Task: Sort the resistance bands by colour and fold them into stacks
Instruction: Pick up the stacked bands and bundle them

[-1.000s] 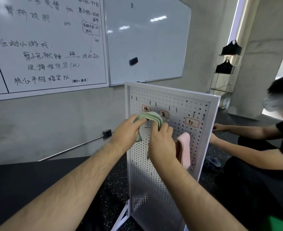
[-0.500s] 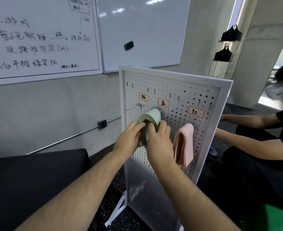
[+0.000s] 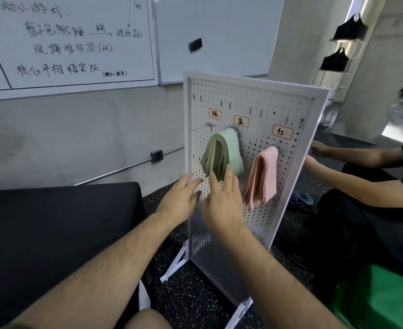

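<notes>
A folded bundle of green fabric resistance bands [image 3: 221,153] hangs over a hook at the centre of the frame, on the white perforated metal pegboard [image 3: 267,110], under its red-bordered paper labels [image 3: 240,121]. Right of it hangs a folded bundle of pink bands [image 3: 263,176]. Just below the green bundle, the right hand [image 3: 224,205] has a slack, empty grip, with straight fingers reaching the bundle's lower ends. The left hand [image 3: 181,198], beside it, is spread wide and holds nothing. A second person's arm [image 3: 362,184] shows at the right edge.

A written whiteboard [image 3: 65,55] hangs left of a seated person [image 3: 362,222].
</notes>
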